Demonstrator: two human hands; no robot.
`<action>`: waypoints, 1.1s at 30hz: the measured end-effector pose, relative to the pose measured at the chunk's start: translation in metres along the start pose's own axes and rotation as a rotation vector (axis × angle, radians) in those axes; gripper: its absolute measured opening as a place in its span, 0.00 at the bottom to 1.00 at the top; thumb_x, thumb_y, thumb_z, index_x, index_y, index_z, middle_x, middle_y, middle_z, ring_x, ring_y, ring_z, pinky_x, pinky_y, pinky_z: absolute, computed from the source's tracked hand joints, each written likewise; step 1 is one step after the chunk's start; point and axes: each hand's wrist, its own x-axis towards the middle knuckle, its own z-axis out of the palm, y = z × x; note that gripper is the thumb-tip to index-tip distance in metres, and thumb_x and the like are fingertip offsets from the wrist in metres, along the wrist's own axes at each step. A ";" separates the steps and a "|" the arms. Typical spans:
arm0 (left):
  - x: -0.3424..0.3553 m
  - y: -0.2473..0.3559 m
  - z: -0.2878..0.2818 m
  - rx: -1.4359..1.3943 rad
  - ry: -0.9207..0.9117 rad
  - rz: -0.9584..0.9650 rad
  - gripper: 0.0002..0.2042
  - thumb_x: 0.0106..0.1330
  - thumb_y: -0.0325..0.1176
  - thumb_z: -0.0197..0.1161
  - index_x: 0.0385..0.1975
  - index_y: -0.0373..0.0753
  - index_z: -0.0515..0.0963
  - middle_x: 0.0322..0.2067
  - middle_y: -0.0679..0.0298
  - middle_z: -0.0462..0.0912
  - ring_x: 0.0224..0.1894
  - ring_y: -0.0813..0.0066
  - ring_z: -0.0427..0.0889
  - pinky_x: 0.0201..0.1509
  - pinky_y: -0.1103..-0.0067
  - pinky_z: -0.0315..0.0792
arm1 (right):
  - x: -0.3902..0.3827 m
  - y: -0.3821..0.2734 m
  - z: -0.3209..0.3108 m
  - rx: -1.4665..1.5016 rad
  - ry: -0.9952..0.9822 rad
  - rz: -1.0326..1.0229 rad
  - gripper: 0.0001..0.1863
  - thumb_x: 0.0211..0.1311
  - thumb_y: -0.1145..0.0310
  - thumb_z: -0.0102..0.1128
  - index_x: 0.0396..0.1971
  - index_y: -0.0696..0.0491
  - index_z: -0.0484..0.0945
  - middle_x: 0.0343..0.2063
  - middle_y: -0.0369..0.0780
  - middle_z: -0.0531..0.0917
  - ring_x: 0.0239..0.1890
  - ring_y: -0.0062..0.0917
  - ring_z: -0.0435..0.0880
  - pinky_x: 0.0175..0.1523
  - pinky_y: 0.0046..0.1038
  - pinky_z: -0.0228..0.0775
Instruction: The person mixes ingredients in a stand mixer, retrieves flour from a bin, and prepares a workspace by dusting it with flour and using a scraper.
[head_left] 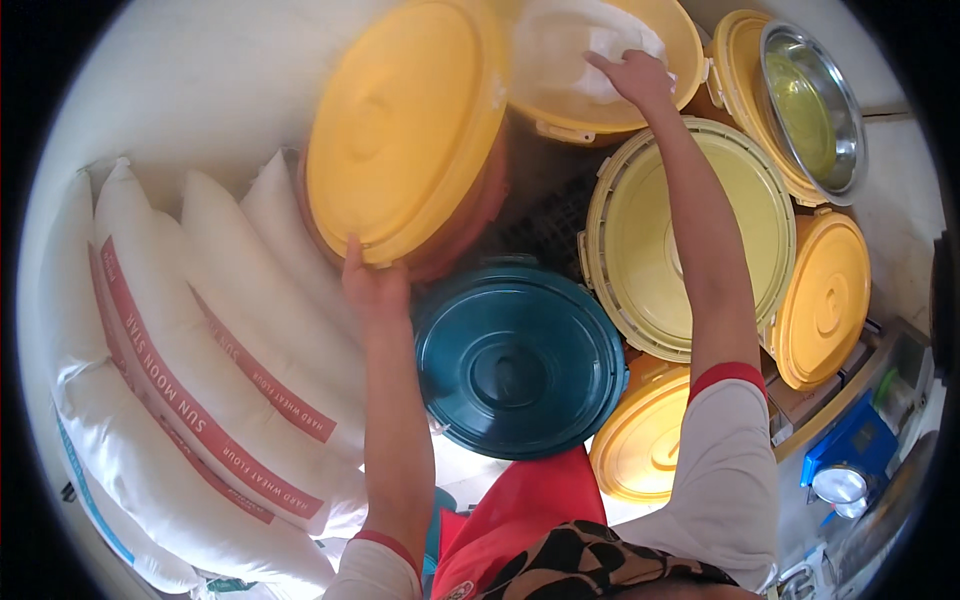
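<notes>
My left hand is closed on the lower edge of a yellow round lid, which is tilted up over a reddish-brown tub. Stretched far forward, my right hand is over an open yellow tub. Inside that tub lies white powder and a brighter white, folded-looking piece right beside my fingers. One finger of this hand points left, apart from the others. Whether the hand touches the white piece I cannot make out.
Several white flour sacks lean at the left. A teal-lidded tub stands in front of me, with a pale yellow-lidded tub and orange-yellow lids to the right. A steel bowl rests on the far-right tub.
</notes>
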 end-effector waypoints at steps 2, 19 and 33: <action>-0.012 -0.005 0.025 0.004 0.050 -0.006 0.21 0.79 0.34 0.51 0.69 0.35 0.65 0.67 0.54 0.72 0.68 0.59 0.72 0.75 0.58 0.64 | -0.006 0.018 -0.005 0.081 0.281 -0.042 0.47 0.52 0.20 0.55 0.40 0.57 0.86 0.42 0.48 0.88 0.48 0.41 0.86 0.56 0.44 0.73; -0.029 -0.044 0.055 -0.128 -0.281 -0.167 0.18 0.78 0.31 0.55 0.64 0.33 0.70 0.61 0.52 0.78 0.63 0.57 0.78 0.68 0.61 0.74 | -0.188 0.066 -0.063 1.471 0.564 0.185 0.21 0.63 0.50 0.73 0.32 0.56 0.86 0.25 0.30 0.78 0.29 0.15 0.70 0.38 0.22 0.62; 0.081 -0.255 0.166 0.348 -0.366 -0.350 0.19 0.78 0.35 0.56 0.64 0.37 0.67 0.60 0.56 0.73 0.63 0.54 0.74 0.69 0.50 0.70 | -0.494 0.226 -0.051 1.293 0.930 0.139 0.19 0.71 0.56 0.63 0.42 0.60 0.81 0.39 0.37 0.83 0.44 0.18 0.77 0.52 0.24 0.65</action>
